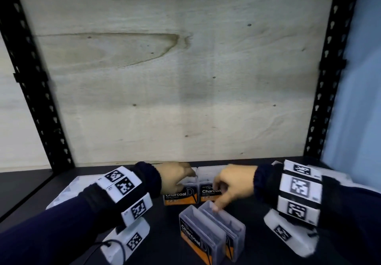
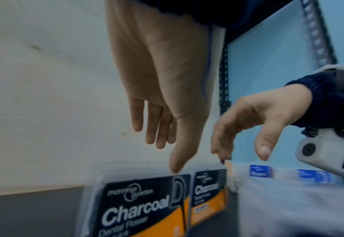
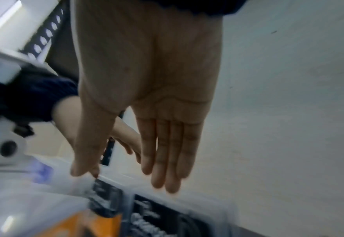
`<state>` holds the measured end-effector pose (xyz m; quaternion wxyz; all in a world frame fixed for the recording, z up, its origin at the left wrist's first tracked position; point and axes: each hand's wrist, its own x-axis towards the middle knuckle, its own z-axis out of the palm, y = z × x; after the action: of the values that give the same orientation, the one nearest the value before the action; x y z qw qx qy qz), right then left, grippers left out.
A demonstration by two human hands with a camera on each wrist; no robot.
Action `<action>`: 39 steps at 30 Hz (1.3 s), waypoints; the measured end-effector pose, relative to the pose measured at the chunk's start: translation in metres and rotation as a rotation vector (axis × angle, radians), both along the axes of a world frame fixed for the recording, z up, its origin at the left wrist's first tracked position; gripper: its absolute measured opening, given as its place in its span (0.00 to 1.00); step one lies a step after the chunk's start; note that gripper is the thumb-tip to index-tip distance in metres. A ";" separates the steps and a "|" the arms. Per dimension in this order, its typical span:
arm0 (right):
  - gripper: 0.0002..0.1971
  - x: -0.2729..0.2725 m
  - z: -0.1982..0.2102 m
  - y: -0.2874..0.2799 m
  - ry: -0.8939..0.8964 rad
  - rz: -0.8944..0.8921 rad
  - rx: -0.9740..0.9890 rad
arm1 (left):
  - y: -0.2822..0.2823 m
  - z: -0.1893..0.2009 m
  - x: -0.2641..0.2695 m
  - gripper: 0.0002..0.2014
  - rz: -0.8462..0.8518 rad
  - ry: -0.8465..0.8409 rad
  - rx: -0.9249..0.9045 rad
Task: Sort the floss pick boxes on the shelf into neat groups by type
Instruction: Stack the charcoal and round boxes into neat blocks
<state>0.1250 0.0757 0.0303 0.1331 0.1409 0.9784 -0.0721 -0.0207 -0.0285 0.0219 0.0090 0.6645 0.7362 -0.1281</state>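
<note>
Two Charcoal floss boxes stand side by side at the back of the dark shelf: the left one (image 1: 179, 196) (image 2: 144, 206) and the right one (image 1: 209, 194) (image 2: 209, 194). Two more Charcoal boxes (image 1: 208, 231) stand together in front, turned at an angle. My left hand (image 1: 181, 182) (image 2: 167, 154) hangs over the left back box with straight fingers, its thumb tip touching the box's top. My right hand (image 1: 221, 194) (image 3: 124, 176) hovers over the right back box, fingers straight and loose, with its thumb by the top of a front box. Neither hand grips anything.
Clear boxes lie flat at the left (image 1: 68, 190). More boxes with blue labels (image 2: 260, 173) sit to the right (image 1: 332, 175). A plywood back wall (image 1: 185, 79) and black perforated uprights (image 1: 41, 100) (image 1: 327, 79) bound the shelf (image 1: 144, 233).
</note>
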 end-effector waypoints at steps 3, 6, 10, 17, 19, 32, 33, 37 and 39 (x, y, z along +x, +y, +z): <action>0.33 0.023 -0.009 -0.017 -0.065 0.004 -0.093 | -0.023 -0.002 0.016 0.24 -0.071 -0.062 0.009; 0.30 0.033 -0.016 -0.025 -0.089 -0.008 -0.111 | -0.042 -0.005 0.033 0.23 -0.105 -0.097 0.010; 0.27 0.041 -0.017 -0.022 -0.156 -0.081 0.001 | -0.053 -0.012 0.042 0.26 -0.063 -0.056 -0.016; 0.29 0.051 -0.019 -0.019 -0.106 -0.155 0.057 | -0.050 -0.023 0.049 0.31 -0.053 -0.046 -0.040; 0.26 0.048 -0.022 -0.020 -0.059 -0.160 0.064 | -0.049 -0.027 0.052 0.30 -0.083 -0.094 -0.008; 0.25 0.004 -0.026 -0.004 0.141 -0.175 0.176 | -0.037 -0.033 0.027 0.20 0.360 -0.025 0.112; 0.24 0.001 -0.026 -0.004 0.135 -0.175 0.172 | -0.035 -0.033 0.026 0.20 0.374 -0.027 0.122; 0.23 -0.004 -0.031 -0.004 0.144 -0.156 0.176 | -0.030 -0.035 0.024 0.19 0.402 -0.032 0.141; 0.23 -0.005 -0.032 -0.003 0.145 -0.142 0.196 | -0.028 -0.035 0.023 0.19 0.410 -0.035 0.145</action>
<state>0.1199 0.0729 -0.0020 0.0424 0.2165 0.9754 0.0044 0.0024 -0.0565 -0.0134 -0.0003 0.5020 0.8629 -0.0585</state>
